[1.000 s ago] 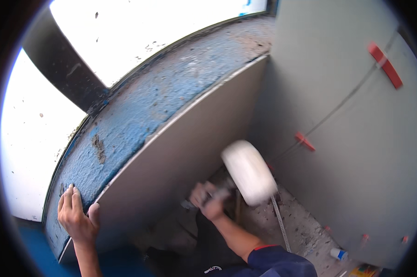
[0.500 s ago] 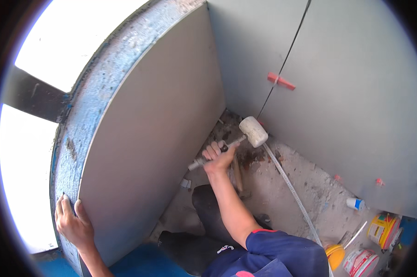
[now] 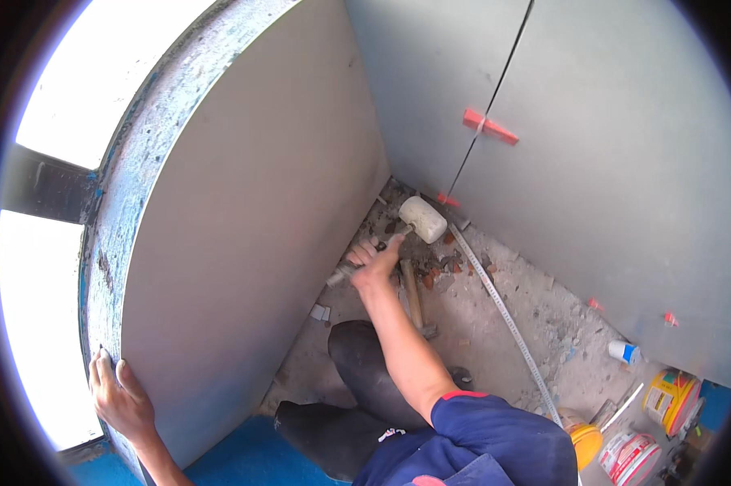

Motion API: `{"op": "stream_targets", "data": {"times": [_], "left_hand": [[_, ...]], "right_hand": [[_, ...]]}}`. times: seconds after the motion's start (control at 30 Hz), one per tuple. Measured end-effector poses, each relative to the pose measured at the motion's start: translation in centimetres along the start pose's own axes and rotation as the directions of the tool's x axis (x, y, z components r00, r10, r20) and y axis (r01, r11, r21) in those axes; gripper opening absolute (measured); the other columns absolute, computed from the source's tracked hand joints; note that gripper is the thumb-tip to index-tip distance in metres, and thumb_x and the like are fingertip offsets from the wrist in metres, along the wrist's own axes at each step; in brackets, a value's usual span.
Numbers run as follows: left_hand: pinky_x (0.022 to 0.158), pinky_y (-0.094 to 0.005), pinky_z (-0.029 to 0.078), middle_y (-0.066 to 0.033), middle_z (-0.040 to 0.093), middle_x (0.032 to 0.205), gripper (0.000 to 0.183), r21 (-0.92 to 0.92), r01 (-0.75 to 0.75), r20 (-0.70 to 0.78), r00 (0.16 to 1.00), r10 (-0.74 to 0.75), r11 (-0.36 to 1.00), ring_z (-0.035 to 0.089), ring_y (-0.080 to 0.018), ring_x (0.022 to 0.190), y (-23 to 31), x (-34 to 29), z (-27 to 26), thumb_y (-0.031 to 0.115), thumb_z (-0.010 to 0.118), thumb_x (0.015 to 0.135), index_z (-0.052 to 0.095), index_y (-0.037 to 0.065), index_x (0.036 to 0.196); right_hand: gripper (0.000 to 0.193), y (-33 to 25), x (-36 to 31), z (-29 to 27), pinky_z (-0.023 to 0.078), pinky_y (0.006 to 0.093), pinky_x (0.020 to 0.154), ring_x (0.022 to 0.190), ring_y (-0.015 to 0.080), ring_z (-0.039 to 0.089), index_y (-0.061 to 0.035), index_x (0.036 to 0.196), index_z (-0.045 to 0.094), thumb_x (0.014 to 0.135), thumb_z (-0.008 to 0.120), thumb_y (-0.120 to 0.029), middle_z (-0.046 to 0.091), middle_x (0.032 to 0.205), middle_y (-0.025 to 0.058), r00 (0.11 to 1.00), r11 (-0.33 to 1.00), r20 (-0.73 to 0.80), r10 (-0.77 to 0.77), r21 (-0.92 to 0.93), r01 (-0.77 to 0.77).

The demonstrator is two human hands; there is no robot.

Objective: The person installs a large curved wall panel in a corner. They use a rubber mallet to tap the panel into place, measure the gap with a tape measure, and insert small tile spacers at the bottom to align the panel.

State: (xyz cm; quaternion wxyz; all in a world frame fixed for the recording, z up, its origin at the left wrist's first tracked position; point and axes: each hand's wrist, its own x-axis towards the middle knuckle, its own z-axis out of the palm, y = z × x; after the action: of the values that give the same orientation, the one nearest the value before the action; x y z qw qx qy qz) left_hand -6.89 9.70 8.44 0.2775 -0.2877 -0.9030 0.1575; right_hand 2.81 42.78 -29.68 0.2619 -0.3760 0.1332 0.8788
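My right hand (image 3: pixel 371 264) is wrapped round the handle of a white-headed mallet (image 3: pixel 423 219), held above the floor near the corner where two tiled walls meet. The mallet head points away from me, apart from either wall as far as I can tell. Close on the left of it stands a large grey tile (image 3: pixel 244 202), upright. On the tile's outer edge and the rough blue-white ledge (image 3: pixel 110 259) beside it lies my left hand (image 3: pixel 123 397), fingers stretched out and thumb apart.
Red wedges (image 3: pixel 491 127) sit in the right wall's joint (image 3: pixel 501 81). On the floor are a wooden-handled hammer (image 3: pixel 412 296), a long measuring strip (image 3: pixel 503 316), rubble (image 3: pixel 442 271), a blue-white cylinder (image 3: pixel 624 352), a yellow bucket (image 3: pixel 671 401) and a pink-white bucket (image 3: pixel 629 456).
My right hand has moved the mallet slightly left, toward the large tile. My left hand keeps its place at the tile's edge. The view has shifted a little, showing more of the hammer.
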Motion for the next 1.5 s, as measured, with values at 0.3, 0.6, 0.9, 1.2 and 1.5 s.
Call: {"op": "stream_targets", "data": {"times": [0.3, 0.6, 0.9, 1.2, 1.5], "left_hand": [[0.091, -0.0514, 0.054, -0.0274, 0.067, 0.122, 0.066, -0.017, -0.04, 0.007, 0.999, 0.041, 0.999, 0.066, -0.0453, 0.112, -0.1, 0.1, -0.1, 0.052, 0.038, 0.107, 0.068, -0.005, 0.12], [0.085, -0.0516, 0.053, -0.0287, 0.066, 0.112, 0.076, 0.018, 0.054, 0.125, 0.991, -0.056, 0.998, 0.067, -0.0445, 0.101, 3.2, 2.1, -2.6, 0.063, 0.055, 0.096, 0.061, -0.007, 0.124], [0.092, -0.0472, 0.053, -0.0309, 0.069, 0.11, 0.094, 0.049, 0.034, 0.147, 0.988, -0.041, 0.998, 0.069, -0.0403, 0.101, 5.5, 3.0, -4.3, 0.07, 0.067, 0.083, 0.063, -0.013, 0.127], [0.086, -0.0484, 0.053, -0.0285, 0.069, 0.104, 0.092, 0.055, -0.037, 0.069, 0.997, 0.033, 0.998, 0.068, -0.0408, 0.095, 5.2, 2.8, -3.2, 0.069, 0.063, 0.086, 0.061, -0.011, 0.131], [0.09, -0.0513, 0.051, -0.0333, 0.068, 0.106, 0.093, 0.025, 0.0, 0.071, 0.997, -0.001, 1.0, 0.067, -0.0457, 0.097, 4.4, 2.3, -3.3, 0.07, 0.063, 0.085, 0.062, -0.012, 0.129]], "right_hand": [[0.065, 2.7, -3.7, 2.9, 0.019, 0.0291, 0.047, 0.047, 0.0114, 0.021, -0.0177, 0.079, 0.039, 0.096, 0.033, -0.08, 0.028, 0.061, -0.0051, 0.982, 0.996, 0.169, 0.088, -0.004, -0.088], [0.067, -0.1, -3.5, -0.3, 0.021, 0.0276, 0.043, 0.042, 0.0093, 0.025, -0.0169, 0.073, 0.039, 0.094, 0.038, -0.081, 0.027, 0.057, -0.0073, 0.94, 0.933, 0.148, 0.308, -0.239, -0.268], [0.053, -9.6, -13.2, -0.4, 0.029, 0.026, 0.037, 0.041, 0.0089, 0.034, -0.0156, 0.083, 0.046, 0.102, 0.041, -0.065, 0.04, 0.06, -0.0029, 0.834, 0.767, 0.494, -0.245, -0.428, 0.479], [0.061, 2.5, -10.4, 10.6, 0.037, 0.0298, 0.039, 0.045, 0.0141, 0.043, -0.0117, 0.087, 0.041, 0.102, 0.031, -0.07, 0.043, 0.064, 0.0018, 0.732, 0.688, 0.443, -0.518, -0.292, 0.664], [0.06, 3.1, -12.2, 11.8, 0.033, 0.0302, 0.037, 0.041, 0.015, 0.038, -0.0125, 0.083, 0.04, 0.101, 0.035, -0.07, 0.038, 0.058, 0.0006, 0.71, 0.752, 0.533, -0.461, -0.189, 0.631]]}}
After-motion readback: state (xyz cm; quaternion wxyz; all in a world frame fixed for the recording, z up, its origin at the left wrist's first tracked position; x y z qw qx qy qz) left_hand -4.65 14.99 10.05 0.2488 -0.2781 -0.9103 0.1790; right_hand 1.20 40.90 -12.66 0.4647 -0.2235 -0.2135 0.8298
